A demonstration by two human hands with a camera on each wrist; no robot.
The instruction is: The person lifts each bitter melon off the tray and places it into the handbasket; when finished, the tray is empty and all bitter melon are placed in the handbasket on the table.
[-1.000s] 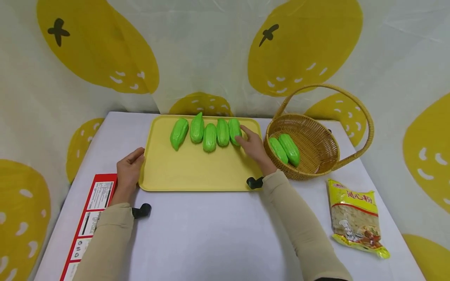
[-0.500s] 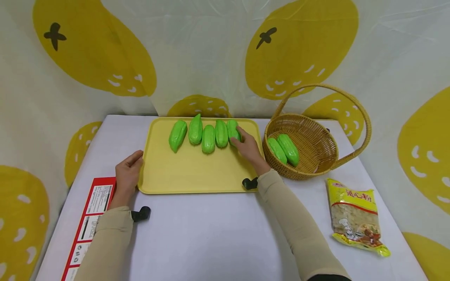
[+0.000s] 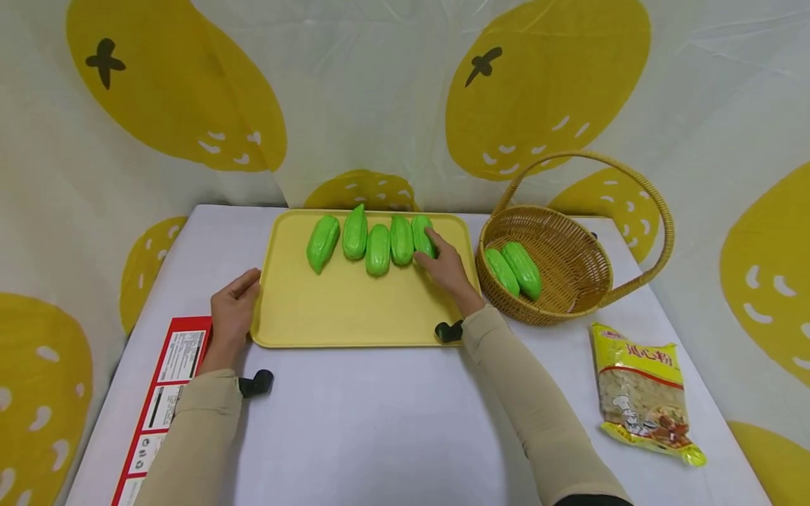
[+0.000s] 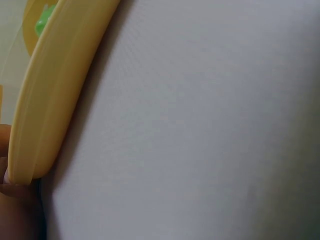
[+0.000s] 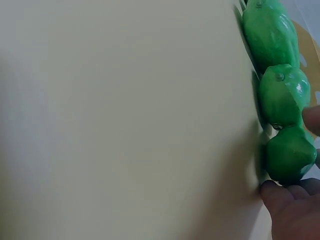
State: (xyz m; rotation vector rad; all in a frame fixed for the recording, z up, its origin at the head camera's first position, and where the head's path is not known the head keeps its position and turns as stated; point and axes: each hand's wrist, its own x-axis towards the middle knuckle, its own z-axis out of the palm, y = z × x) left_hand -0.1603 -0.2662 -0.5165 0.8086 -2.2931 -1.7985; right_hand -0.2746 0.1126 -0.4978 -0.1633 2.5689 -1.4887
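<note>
The head camera looks forward and down from the near side of the table [image 3: 380, 429], far enough back to take in the whole tray [image 3: 335, 309], the basket [image 3: 563, 263] and the curtain [image 3: 354, 91] beyond. Over on the person's left, the wrist camera [image 3: 259, 381] sits low, looking very closely along the tray's outer wall, its picture tipped sideways. It shares that edge and part of the left hand [image 3: 233, 309] with the head view. The other wrist camera [image 3: 450, 331] looks across the tray floor close up, also sideways, sharing the right hand [image 3: 448, 270] and the row's end of green vegetables [image 3: 378, 249].
</note>
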